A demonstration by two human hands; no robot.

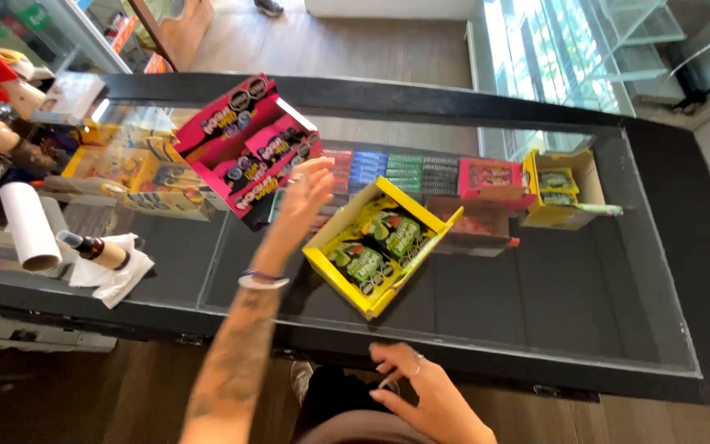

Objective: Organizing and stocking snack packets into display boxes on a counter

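Glass counter [536, 288], pink box [248, 140] touching left fingers [310, 177]

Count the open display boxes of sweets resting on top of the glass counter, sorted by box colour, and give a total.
Pink boxes: 2, the tilted pink box by the left hand and the small pink box
Yellow boxes: 2, the near yellow box and the far yellow box
Total: 4

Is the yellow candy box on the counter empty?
No, the yellow box on the glass counter holds several green and yellow packets.
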